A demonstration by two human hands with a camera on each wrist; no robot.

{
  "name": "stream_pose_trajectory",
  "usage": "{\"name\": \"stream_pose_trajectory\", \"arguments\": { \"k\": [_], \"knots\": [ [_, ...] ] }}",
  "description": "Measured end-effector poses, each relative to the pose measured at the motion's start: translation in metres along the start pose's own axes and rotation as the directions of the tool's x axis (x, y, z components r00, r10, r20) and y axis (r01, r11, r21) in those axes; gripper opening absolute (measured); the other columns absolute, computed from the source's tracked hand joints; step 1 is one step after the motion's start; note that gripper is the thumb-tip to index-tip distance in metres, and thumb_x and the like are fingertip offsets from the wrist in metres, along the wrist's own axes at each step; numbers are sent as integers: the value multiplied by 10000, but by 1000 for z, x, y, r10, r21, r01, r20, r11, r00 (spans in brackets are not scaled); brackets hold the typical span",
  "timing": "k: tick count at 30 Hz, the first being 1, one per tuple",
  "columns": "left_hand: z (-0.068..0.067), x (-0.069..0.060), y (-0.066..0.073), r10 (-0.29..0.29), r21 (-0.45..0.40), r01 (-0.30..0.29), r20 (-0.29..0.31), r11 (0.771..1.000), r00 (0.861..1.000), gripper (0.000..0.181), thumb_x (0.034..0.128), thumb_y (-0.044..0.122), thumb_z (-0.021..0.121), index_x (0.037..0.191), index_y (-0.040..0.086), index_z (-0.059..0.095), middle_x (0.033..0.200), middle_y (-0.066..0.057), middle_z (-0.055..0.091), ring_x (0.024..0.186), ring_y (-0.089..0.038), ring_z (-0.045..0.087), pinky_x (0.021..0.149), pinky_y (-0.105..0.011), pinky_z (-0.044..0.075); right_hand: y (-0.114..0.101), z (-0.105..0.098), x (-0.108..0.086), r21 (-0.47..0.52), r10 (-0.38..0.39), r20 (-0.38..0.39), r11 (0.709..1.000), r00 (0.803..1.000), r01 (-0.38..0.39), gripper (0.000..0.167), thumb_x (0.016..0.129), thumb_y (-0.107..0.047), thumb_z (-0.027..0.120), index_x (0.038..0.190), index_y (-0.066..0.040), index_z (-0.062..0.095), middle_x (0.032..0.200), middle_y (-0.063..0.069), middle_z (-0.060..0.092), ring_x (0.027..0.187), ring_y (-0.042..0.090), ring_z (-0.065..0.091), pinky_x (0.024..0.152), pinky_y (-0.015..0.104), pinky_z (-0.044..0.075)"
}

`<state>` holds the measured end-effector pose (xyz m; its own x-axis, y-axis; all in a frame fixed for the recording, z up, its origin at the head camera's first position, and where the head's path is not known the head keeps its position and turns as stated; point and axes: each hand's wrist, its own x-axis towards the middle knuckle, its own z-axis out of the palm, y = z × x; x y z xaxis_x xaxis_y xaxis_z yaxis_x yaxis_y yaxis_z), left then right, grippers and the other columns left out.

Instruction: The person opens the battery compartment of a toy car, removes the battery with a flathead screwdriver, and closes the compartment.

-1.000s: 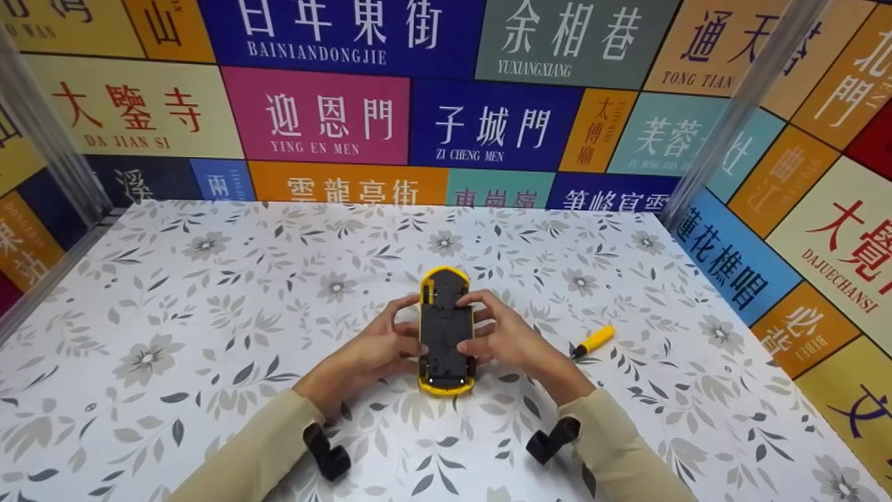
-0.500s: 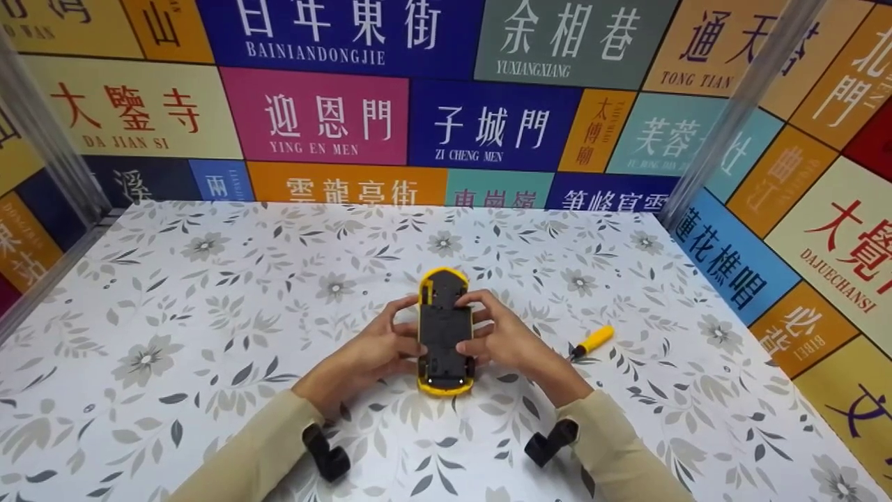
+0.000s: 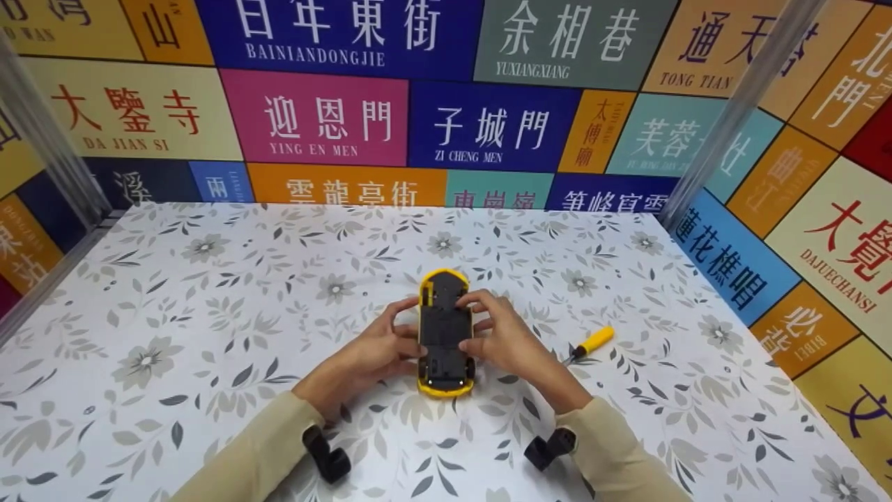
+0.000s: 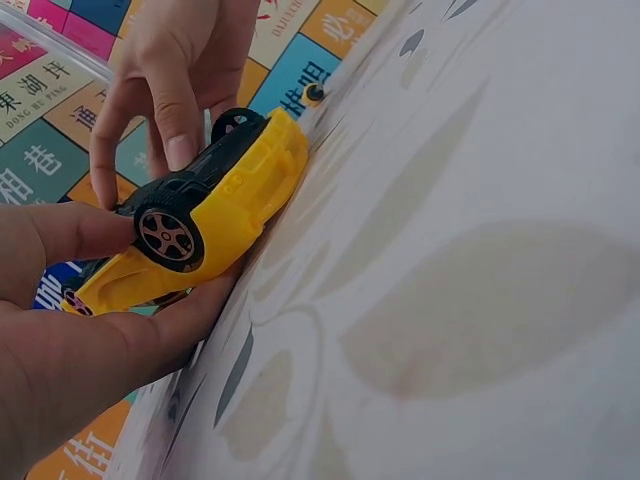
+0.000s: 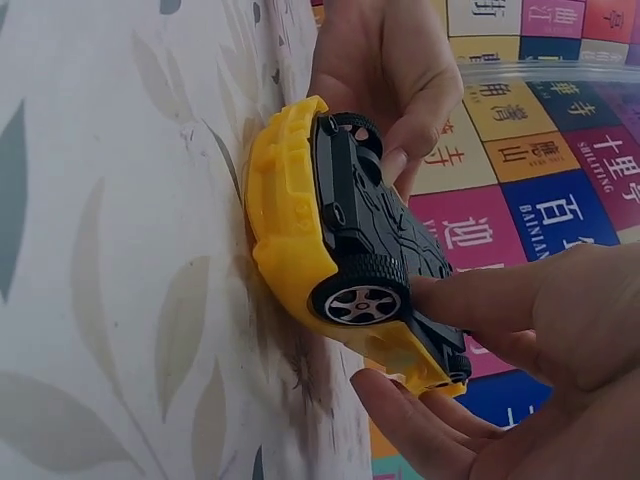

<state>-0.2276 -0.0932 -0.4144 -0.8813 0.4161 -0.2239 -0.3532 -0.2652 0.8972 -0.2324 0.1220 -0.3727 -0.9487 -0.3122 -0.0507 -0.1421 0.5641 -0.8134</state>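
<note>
A yellow toy car (image 3: 446,331) lies upside down on the table, its black underside facing up. Along its left side, my left hand (image 3: 373,352) grips it with thumb and fingers. My right hand (image 3: 505,341) holds the opposite side, the thumb near the rear wheel and a fingertip on the underside. The left wrist view shows the yellow body (image 4: 235,200) tilted between both hands, a thumb beside a wheel. In the right wrist view the car's black chassis (image 5: 375,215) and wheels are exposed, with fingers under the body.
A screwdriver with a yellow handle (image 3: 596,339) lies on the table right of my right hand. The floral cloth (image 3: 209,293) covers the table; a panelled wall of coloured signs (image 3: 317,115) stands behind, with clear posts at both back corners.
My right hand and wrist have shifted slightly, uncovering more of the screwdriver's shaft. The left hand and the car look nearly still.
</note>
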Motion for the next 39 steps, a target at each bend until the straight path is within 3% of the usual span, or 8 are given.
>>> {"name": "stream_pose_trajectory", "arguments": {
  "k": [4, 10, 20, 25, 33, 35, 39],
  "knots": [
    [1, 0, 0, -5, 7, 5, -12, 1000, 1000, 924, 804, -181, 519, 1568, 170, 135, 1124, -143, 589, 1011, -271, 651, 893, -447, 579, -4, -1, -3, -70, -12, -52, 997, 999, 9, 456, 872, 22, 709, 1249, -203, 585, 1329, 185, 488, 1173, 338, 615, 914, 454, 576],
    [1, 0, 0, -8, 6, 8, -20, 1000, 1000, 924, 802, -184, 516, 1567, 174, 139, 1115, -139, 587, 1019, -278, 641, 896, -457, 575, -8, -1, -4, -129, -46, -114, 991, 992, 31, 380, 885, -33, 724, 1209, -206, 627, 1255, 149, 552, 1215, 323, 602, 1036, 513, 507],
    [2, 0, 1, -27, 5, 27, -33, 1000, 999, 932, 804, -185, 518, 1567, 205, 153, 1126, -128, 569, 1000, -261, 630, 863, -430, 581, -8, 0, -3, -135, -31, -114, 991, 993, 15, 343, 911, -52, 694, 1196, -230, 623, 1258, 83, 659, 1203, 285, 607, 997, 489, 501],
    [3, 0, 1, -11, 16, 12, -23, 1000, 1000, 929, 791, -183, 514, 1563, 182, 146, 1092, -111, 566, 948, -239, 629, 837, -413, 581, -7, 0, -3, -107, -40, -134, 994, 990, 26, 340, 901, -32, 691, 1174, -224, 629, 1165, 82, 703, 1053, 295, 663, 878, 432, 553],
    [3, 1, 1, -25, 25, 25, -28, 999, 999, 921, 795, -188, 498, 1564, 178, 147, 1037, -75, 536, 942, -228, 610, 831, -408, 573, -5, 6, -2, -19, -90, -235, 996, 968, 88, 254, 895, -27, 697, 1081, -197, 665, 1044, 69, 723, 937, 271, 668, 833, 385, 563],
    [3, 0, 1, -24, 24, 24, -31, 999, 999, 923, 795, -188, 499, 1565, 181, 149, 1014, -64, 518, 943, -229, 605, 834, -412, 575, -3, 6, 1, 31, -125, -272, 990, 954, 138, 233, 896, -8, 692, 1071, -162, 677, 1037, 90, 725, 926, 266, 674, 821, 375, 561],
    [3, -1, 1, -13, 14, 13, -22, 1000, 1000, 932, 792, -201, 492, 1567, 185, 148, 985, -52, 488, 951, -242, 609, 878, -448, 584, 3, 0, 8, 118, -189, -373, 961, 908, 249, 212, 896, 29, 674, 1086, -63, 683, 1044, 151, 728, 980, 270, 686, 842, 309, 556]
  ]
}}
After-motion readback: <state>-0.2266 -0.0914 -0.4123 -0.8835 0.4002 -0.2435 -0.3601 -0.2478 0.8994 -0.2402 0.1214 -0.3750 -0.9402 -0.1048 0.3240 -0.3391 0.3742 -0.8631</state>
